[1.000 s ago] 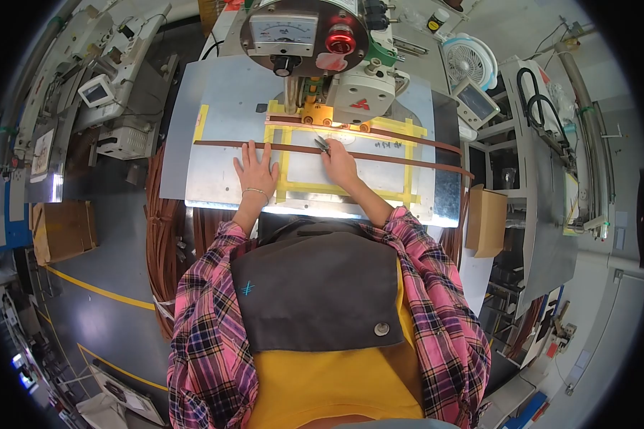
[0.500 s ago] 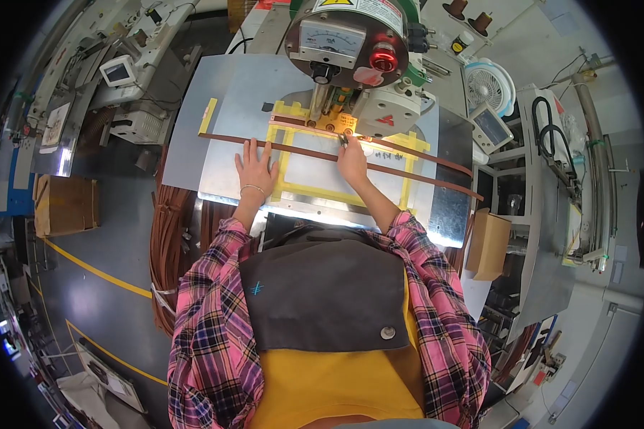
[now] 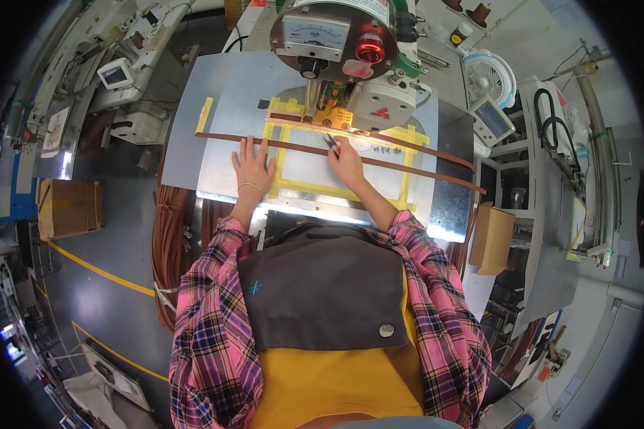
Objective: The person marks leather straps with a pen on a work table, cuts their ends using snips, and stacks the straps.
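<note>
My left hand [image 3: 253, 170] lies flat with fingers spread on the metal work plate, its fingertips at a long brown strap [image 3: 297, 148]. In my right hand [image 3: 347, 164] is a small pointed metal tool [image 3: 332, 144], perhaps tweezers or snips; its exact kind is too small to tell. The tool's tip is just above this strap, beneath the machine head. A second brown strap [image 3: 436, 152] runs behind it, passing under the lit foot [image 3: 329, 116] of the machine. Yellow tape [image 3: 282, 161] marks out a frame on the plate.
The machine head [image 3: 336, 43] with a dial and a red lamp stands over the plate [image 3: 222, 179]. Bundles of brown straps [image 3: 167, 243] hang at the left. A cardboard box [image 3: 494, 239], a fan [image 3: 490, 82] and a screen [image 3: 492, 118] are at the right.
My right hand has drawn back slightly from the machine foot, toward the left and nearer me, with the metal tool. My left hand stays flat at the front strap.
</note>
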